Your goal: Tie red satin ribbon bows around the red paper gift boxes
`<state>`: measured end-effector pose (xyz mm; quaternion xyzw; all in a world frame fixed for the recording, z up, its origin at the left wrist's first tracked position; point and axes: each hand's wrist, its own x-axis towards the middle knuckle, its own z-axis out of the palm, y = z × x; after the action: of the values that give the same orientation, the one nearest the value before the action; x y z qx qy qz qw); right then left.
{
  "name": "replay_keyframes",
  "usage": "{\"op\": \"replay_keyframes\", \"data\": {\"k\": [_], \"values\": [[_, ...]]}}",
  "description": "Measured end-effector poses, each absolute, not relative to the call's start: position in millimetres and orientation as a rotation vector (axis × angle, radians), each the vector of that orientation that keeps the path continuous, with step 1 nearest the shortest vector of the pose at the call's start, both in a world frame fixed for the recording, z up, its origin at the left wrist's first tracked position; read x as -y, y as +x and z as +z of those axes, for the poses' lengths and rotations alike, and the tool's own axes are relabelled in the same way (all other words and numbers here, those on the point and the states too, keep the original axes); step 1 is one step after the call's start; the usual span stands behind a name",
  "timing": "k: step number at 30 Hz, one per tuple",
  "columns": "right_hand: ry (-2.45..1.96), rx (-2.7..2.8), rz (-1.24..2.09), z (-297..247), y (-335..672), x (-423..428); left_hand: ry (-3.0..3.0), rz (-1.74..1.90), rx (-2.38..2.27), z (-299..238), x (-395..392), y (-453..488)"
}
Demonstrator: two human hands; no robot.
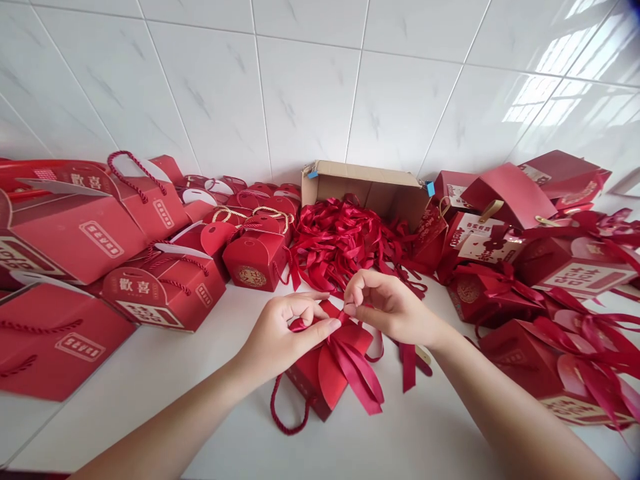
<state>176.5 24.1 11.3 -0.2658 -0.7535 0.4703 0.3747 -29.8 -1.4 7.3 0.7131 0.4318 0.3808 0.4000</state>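
A small red gift box (320, 377) stands on the white table in front of me, turned at an angle. One of its dark red rope handles (291, 427) hangs down at the near left. Across its top runs a red satin ribbon (357, 373), with loose tails draping over the near right side. My left hand (295, 323) pinches a loop of the ribbon between thumb and fingers at the top of the box. Just right of it, my right hand (383, 307) pinches the ribbon with thumb and forefinger. The exact knot is partly hidden by my fingers.
Behind the box, red ribbons (345, 237) spill from a cardboard box (370, 175) lying against the tiled wall. Red gift boxes with rope handles (165, 287) crowd the left. Boxes with ribbon bows (545, 360) stack up at the right. A flat tag (423, 359) lies near my right wrist.
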Motion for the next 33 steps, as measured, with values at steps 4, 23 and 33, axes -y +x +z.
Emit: {"op": "replay_keyframes", "data": {"k": [4, 23, 33], "values": [[-0.684, 1.858, 1.281, 12, 177, -27, 1.825, 0.96, -1.106, 6, 0, -30], [-0.843, 2.11, 1.411, 17, 187, -35, 1.838, 0.924, -1.113, 7, 1, -30], [-0.804, 1.961, 1.108, 9, 179, -38, 1.905, 0.898, -1.104, 5, 1, -29]]}}
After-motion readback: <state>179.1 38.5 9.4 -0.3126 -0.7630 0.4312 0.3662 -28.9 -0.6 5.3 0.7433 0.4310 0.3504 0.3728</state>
